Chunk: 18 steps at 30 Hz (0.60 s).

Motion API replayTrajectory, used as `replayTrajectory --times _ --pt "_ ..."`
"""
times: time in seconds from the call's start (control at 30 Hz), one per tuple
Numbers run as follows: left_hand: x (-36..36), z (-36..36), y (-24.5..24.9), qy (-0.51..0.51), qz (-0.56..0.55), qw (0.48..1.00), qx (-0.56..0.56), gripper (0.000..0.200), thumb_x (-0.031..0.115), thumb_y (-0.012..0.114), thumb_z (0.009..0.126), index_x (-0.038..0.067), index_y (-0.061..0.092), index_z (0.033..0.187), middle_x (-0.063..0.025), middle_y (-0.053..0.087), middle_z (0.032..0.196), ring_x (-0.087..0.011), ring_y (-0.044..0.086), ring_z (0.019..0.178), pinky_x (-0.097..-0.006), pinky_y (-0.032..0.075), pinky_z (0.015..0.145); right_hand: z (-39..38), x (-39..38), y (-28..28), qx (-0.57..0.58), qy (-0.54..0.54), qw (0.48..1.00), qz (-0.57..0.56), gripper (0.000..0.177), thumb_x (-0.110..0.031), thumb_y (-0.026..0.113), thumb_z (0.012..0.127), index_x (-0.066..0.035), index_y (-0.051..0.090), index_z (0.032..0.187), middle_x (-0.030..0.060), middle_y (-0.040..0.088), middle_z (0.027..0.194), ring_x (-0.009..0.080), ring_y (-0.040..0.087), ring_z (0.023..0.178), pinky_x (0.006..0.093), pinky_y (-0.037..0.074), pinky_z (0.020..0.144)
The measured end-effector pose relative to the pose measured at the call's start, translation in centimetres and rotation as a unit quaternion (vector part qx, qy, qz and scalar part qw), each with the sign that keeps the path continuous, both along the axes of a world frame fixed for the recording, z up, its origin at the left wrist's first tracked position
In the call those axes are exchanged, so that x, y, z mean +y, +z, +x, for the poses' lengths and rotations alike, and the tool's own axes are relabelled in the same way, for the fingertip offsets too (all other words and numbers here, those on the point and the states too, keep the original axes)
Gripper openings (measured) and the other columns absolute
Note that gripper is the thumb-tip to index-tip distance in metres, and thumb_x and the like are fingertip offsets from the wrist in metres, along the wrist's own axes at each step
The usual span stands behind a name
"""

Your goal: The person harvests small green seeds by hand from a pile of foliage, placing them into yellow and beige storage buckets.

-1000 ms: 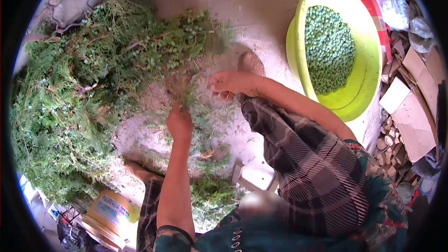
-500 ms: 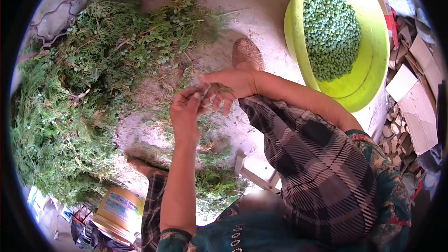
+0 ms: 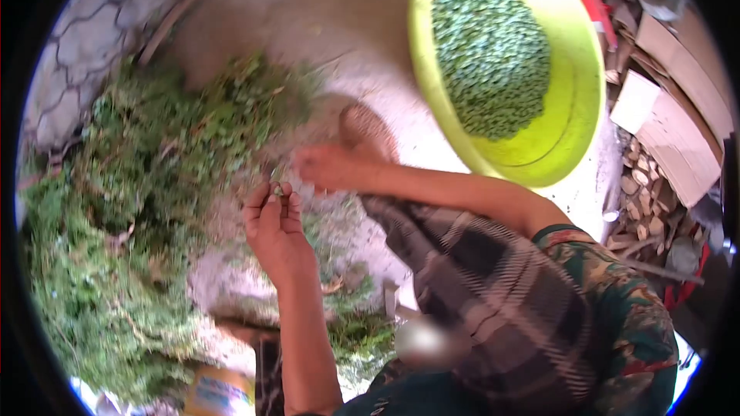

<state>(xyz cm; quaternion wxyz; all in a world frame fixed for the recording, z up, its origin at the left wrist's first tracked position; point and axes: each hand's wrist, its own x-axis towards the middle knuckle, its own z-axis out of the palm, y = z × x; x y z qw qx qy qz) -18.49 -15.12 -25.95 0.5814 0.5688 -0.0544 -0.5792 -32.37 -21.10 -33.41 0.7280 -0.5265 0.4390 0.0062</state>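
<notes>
My left hand (image 3: 274, 223) is raised with its fingertips pinched on a small green sprig (image 3: 276, 186). Just to the right of it, above the ground, is my right hand (image 3: 327, 168); motion smears its fingers, and whether they hold anything is hidden. Cut evergreen branches (image 3: 116, 262) with green foliage lie in a wide heap on the left. On the right, a large yellow-green tub (image 3: 559, 142) contains a mass of small green berries (image 3: 493, 58).
Split wood pieces (image 3: 644, 192) and cardboard (image 3: 671, 139) lie at the right. A yellow container (image 3: 220, 393) is at the bottom left, and paving stones (image 3: 131, 4) are at the top left. My patterned shoe (image 3: 366, 131) rests behind my right hand.
The view has shifted, with the tub farther left in it. My hands have moved apart from each other, and the green sprig now shows between my left fingertips.
</notes>
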Motion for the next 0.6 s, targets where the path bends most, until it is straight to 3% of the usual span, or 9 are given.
replayTrajectory --times 0.1,0.13,0.23,0.27,0.3,0.43,0.5,0.53,0.6 --pt "-2.6 -5.9 7.7 -0.288 -0.102 0.950 -0.062 0.030 0.009 0.052 0.088 -0.004 0.047 0.114 -0.0135 0.056 0.102 -0.0195 0.061 0.084 -0.0285 0.052 0.076 -2.7 3.5 -3.8 -0.145 -0.154 0.976 0.047 0.026 -0.025 0.047 0.086 -0.013 0.053 0.108 0.0067 0.056 0.099 0.0148 0.056 0.094 0.0345 0.046 0.081" --pt "-3.0 -7.8 10.9 -0.285 -0.059 0.956 0.024 0.026 0.013 0.051 0.089 -0.001 0.050 0.111 -0.0115 0.058 0.098 -0.0190 0.062 0.083 -0.0288 0.052 0.074 -3.1 4.0 -4.9 -0.225 -0.214 0.947 0.074 0.025 -0.024 0.048 0.086 -0.013 0.054 0.108 0.0068 0.057 0.099 0.0144 0.057 0.093 0.0339 0.046 0.080" --pt "-3.9 -4.5 5.1 -0.272 -0.063 0.952 -0.124 0.020 0.011 0.050 0.089 0.000 0.054 0.105 -0.0095 0.060 0.092 -0.0157 0.060 0.080 -0.0270 0.049 0.070 -1.9 3.0 -4.3 -0.380 -0.323 0.856 0.138 0.023 -0.022 0.048 0.085 -0.014 0.055 0.106 0.0072 0.058 0.099 0.0136 0.058 0.091 0.0328 0.047 0.078" --pt "-4.3 -2.6 2.7 -0.247 -0.058 0.949 -0.187 0.018 0.009 0.050 0.088 0.000 0.056 0.102 -0.0091 0.061 0.091 -0.0149 0.060 0.079 -0.0265 0.048 0.069 -0.9 1.0 0.3 -0.134 -0.163 0.977 -0.020 0.021 -0.020 0.049 0.084 -0.012 0.057 0.103 0.0090 0.060 0.093 0.0167 0.059 0.088 0.0329 0.048 0.076" --pt "-4.8 -0.7 0.7 -0.247 -0.021 0.937 -0.245 0.017 0.007 0.050 0.087 0.000 0.057 0.101 -0.0082 0.060 0.091 -0.0122 0.058 0.079 -0.0254 0.046 0.070 -0.4 0.2 2.6 0.131 0.014 0.976 -0.172 0.020 -0.018 0.051 0.083 -0.010 0.059 0.099 0.0107 0.062 0.088 0.0198 0.061 0.084 0.0330 0.048 0.073" --pt "-8.1 2.7 -5.0 -0.241 -0.040 0.847 -0.473 0.014 0.004 0.051 0.084 0.000 0.058 0.095 -0.0096 0.061 0.089 -0.0176 0.059 0.081 -0.0305 0.046 0.072 -0.6 0.3 1.7 0.149 0.097 0.959 -0.220 0.030 -0.029 0.044 0.085 -0.015 0.057 0.108 0.0024 0.065 0.092 0.0136 0.063 0.085 0.0302 0.048 0.068" --pt "-10.4 3.2 -7.1 -0.251 -0.146 0.641 -0.711 0.016 0.004 0.051 0.083 0.000 0.058 0.096 -0.0136 0.061 0.093 -0.0284 0.060 0.083 -0.0365 0.046 0.076 -0.5 0.0 1.7 0.103 0.038 0.977 -0.182 0.029 -0.028 0.044 0.085 -0.014 0.058 0.107 0.0030 0.065 0.088 0.0138 0.063 0.081 0.0286 0.048 0.068" --pt "-11.0 3.3 -7.5 -0.248 -0.144 0.638 -0.714 0.016 0.004 0.051 0.083 0.000 0.058 0.096 -0.0136 0.061 0.093 -0.0284 0.060 0.083 -0.0365 0.046 0.076 -0.5 0.2 1.0 0.099 0.040 0.977 -0.184 0.029 -0.028 0.044 0.085 -0.014 0.058 0.107 0.0030 0.065 0.088 0.0138 0.063 0.081 0.0286 0.048 0.068" --pt "-11.6 3.4 -7.9 -0.275 -0.074 0.503 -0.816 0.020 0.006 0.051 0.082 0.002 0.059 0.099 -0.0154 0.061 0.097 -0.0332 0.058 0.088 -0.0393 0.045 0.077 -0.5 0.7 -0.9 0.074 0.008 0.977 -0.199 0.029 -0.028 0.044 0.086 -0.013 0.058 0.107 0.0033 0.066 0.084 0.0130 0.064 0.076 0.0275 0.049 0.067"
